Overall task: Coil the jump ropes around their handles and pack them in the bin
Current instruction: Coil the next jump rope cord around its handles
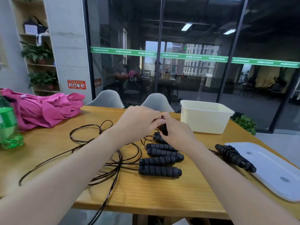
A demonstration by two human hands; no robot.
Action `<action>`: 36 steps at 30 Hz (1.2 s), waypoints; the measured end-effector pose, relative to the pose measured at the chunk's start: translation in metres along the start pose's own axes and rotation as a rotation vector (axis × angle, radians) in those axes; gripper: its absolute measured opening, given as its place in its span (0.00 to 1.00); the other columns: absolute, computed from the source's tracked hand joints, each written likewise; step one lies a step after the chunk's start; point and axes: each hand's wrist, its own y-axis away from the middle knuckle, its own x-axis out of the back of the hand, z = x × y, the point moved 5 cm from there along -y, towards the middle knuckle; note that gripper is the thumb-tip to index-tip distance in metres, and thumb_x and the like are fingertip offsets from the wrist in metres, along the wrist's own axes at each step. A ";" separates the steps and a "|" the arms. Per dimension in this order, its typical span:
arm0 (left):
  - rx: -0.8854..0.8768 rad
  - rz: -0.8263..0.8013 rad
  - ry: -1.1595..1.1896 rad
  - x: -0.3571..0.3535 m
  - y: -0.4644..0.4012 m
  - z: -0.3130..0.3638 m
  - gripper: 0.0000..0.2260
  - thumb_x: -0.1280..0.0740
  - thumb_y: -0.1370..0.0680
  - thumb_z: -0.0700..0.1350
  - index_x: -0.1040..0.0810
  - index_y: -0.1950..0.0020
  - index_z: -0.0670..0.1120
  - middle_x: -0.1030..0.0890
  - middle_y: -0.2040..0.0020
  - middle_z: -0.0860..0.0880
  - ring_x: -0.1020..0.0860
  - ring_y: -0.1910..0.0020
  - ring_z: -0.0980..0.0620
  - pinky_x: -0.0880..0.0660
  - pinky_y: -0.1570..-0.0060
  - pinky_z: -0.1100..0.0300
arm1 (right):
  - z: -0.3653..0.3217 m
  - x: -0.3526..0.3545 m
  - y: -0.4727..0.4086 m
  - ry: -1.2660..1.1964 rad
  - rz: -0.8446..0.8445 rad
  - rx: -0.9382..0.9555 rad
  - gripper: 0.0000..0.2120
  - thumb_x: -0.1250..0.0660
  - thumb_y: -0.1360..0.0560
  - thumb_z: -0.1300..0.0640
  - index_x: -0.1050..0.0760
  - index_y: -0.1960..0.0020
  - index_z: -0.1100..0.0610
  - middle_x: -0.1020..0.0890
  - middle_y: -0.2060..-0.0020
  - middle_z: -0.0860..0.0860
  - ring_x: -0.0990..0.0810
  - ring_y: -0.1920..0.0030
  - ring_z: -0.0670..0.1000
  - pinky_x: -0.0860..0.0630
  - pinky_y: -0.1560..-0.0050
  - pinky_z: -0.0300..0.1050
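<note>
We see both hands meeting above the middle of the wooden worktop [162,195]. The left hand [139,122] and the right hand [177,133] have their fingers curled round one dark bundle [163,127] — a handle pair wound with rope, as far as we can tell, since the fingers hide most of it. Each grip is closed on that bundle, the two hands touching at the fingertips.

Just near of the hands lie four loose black handles [159,171] in a stack of rows, close together, and a fifth handle [158,138] shows partly under the right hand. Their thin dark ropes [103,153] sprawl in loops to the left, and one strand hangs over the near edge of the worktop.

On the right lies one coiled jump rope [233,157], its handles wrapped with cord, resting partly on the white lid [276,172]. The one cream bin [206,117] stands at the far right of the worktop, just beyond the hands, open at the top — we cannot see inside it.

At the far left lies one pink garment [43,108], and beside it one green bottle [8,125]. Two grey chairs [107,99] stand behind the far edge.
</note>
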 end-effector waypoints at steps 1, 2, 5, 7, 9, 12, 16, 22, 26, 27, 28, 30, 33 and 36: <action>-0.003 -0.012 0.020 0.003 -0.005 -0.006 0.19 0.47 0.16 0.63 0.24 0.56 0.55 0.23 0.64 0.57 0.23 0.63 0.58 0.26 0.61 0.60 | -0.006 0.001 0.003 0.035 -0.024 0.057 0.29 0.30 0.19 0.45 0.43 0.27 0.47 0.17 0.44 0.51 0.18 0.52 0.53 0.23 0.58 0.44; 0.014 -0.042 0.062 0.004 -0.010 -0.014 0.20 0.45 0.17 0.64 0.21 0.55 0.55 0.21 0.63 0.56 0.22 0.62 0.58 0.24 0.60 0.59 | -0.011 0.003 0.006 0.041 -0.040 0.106 0.31 0.29 0.20 0.43 0.41 0.25 0.48 0.16 0.43 0.50 0.17 0.48 0.53 0.20 0.53 0.45; 0.103 -0.156 0.320 0.001 -0.023 -0.038 0.17 0.35 0.21 0.65 0.17 0.56 0.53 0.19 0.62 0.53 0.21 0.62 0.56 0.22 0.58 0.56 | -0.024 0.013 0.016 -0.070 -0.036 0.194 0.36 0.27 0.23 0.39 0.39 0.23 0.47 0.16 0.40 0.48 0.16 0.43 0.52 0.21 0.46 0.45; 0.142 -0.245 0.518 -0.003 -0.026 -0.052 0.17 0.31 0.23 0.63 0.17 0.57 0.49 0.19 0.61 0.48 0.21 0.62 0.52 0.23 0.57 0.54 | -0.026 0.018 0.019 -0.160 0.014 0.215 0.39 0.26 0.25 0.36 0.41 0.21 0.44 0.15 0.41 0.47 0.16 0.44 0.52 0.22 0.47 0.45; 0.193 -0.305 0.658 -0.004 -0.025 -0.060 0.21 0.30 0.25 0.64 0.17 0.56 0.46 0.20 0.60 0.43 0.22 0.62 0.51 0.24 0.55 0.53 | -0.027 0.020 0.021 -0.258 0.067 0.205 0.44 0.25 0.28 0.32 0.42 0.21 0.43 0.15 0.43 0.47 0.17 0.46 0.51 0.23 0.48 0.44; 0.279 -0.386 0.786 -0.013 -0.019 -0.064 0.22 0.32 0.23 0.63 0.19 0.56 0.42 0.22 0.63 0.49 0.23 0.62 0.55 0.26 0.55 0.56 | -0.028 0.019 0.023 -0.374 0.109 0.173 0.46 0.24 0.30 0.32 0.45 0.21 0.42 0.15 0.46 0.46 0.17 0.49 0.48 0.18 0.46 0.47; 0.307 -0.355 0.863 -0.024 -0.009 -0.062 0.11 0.34 0.17 0.52 0.20 0.52 0.45 0.22 0.58 0.48 0.24 0.58 0.50 0.25 0.53 0.59 | -0.029 0.017 0.026 -0.669 0.166 0.160 0.38 0.24 0.27 0.37 0.40 0.24 0.37 0.16 0.46 0.43 0.16 0.47 0.46 0.17 0.42 0.53; 0.496 -0.268 0.896 -0.049 -0.002 -0.059 0.13 0.38 0.16 0.36 0.25 0.56 0.50 0.26 0.63 0.52 0.28 0.66 0.55 0.30 0.64 0.61 | -0.018 0.009 0.021 -0.826 0.244 0.113 0.30 0.24 0.22 0.47 0.32 0.24 0.43 0.20 0.41 0.35 0.18 0.41 0.44 0.19 0.37 0.48; 0.505 -0.125 0.839 -0.053 0.002 -0.047 0.19 0.44 0.13 0.53 0.25 0.59 0.46 0.31 0.69 0.51 0.35 0.73 0.57 0.37 0.70 0.61 | -0.008 0.009 0.014 -0.896 0.284 0.055 0.27 0.26 0.20 0.51 0.31 0.25 0.45 0.20 0.40 0.37 0.20 0.39 0.40 0.24 0.40 0.32; 0.506 -0.092 0.789 -0.054 0.003 -0.045 0.20 0.45 0.13 0.53 0.25 0.59 0.45 0.30 0.69 0.51 0.35 0.73 0.58 0.37 0.69 0.61 | -0.006 0.009 0.012 -0.890 0.289 0.035 0.26 0.26 0.20 0.51 0.31 0.25 0.45 0.19 0.41 0.38 0.19 0.41 0.41 0.23 0.42 0.33; 0.508 -0.090 0.722 -0.055 0.005 -0.043 0.21 0.47 0.13 0.54 0.24 0.59 0.46 0.30 0.68 0.51 0.33 0.72 0.58 0.36 0.68 0.61 | -0.002 0.010 0.009 -0.888 0.298 0.004 0.25 0.26 0.20 0.50 0.31 0.26 0.45 0.18 0.44 0.39 0.18 0.44 0.41 0.22 0.44 0.35; 0.530 -0.114 0.665 -0.058 0.011 -0.042 0.21 0.47 0.13 0.55 0.23 0.57 0.48 0.29 0.68 0.50 0.31 0.70 0.56 0.34 0.67 0.61 | 0.012 0.012 0.003 -0.893 0.336 -0.093 0.24 0.27 0.20 0.48 0.30 0.27 0.46 0.18 0.48 0.40 0.18 0.50 0.42 0.21 0.48 0.40; 0.513 -0.177 0.578 -0.058 0.022 -0.036 0.18 0.46 0.13 0.54 0.22 0.53 0.51 0.27 0.67 0.52 0.29 0.68 0.55 0.31 0.68 0.62 | 0.035 0.012 -0.005 -0.713 0.327 -0.196 0.25 0.29 0.20 0.43 0.31 0.27 0.44 0.17 0.48 0.42 0.18 0.50 0.46 0.20 0.46 0.51; 0.441 -0.181 0.444 -0.054 0.026 -0.024 0.14 0.45 0.13 0.53 0.21 0.48 0.52 0.24 0.67 0.54 0.28 0.71 0.59 0.33 0.70 0.66 | 0.044 0.008 -0.009 -0.484 0.275 -0.268 0.28 0.31 0.19 0.42 0.35 0.23 0.44 0.16 0.41 0.49 0.17 0.45 0.55 0.20 0.46 0.51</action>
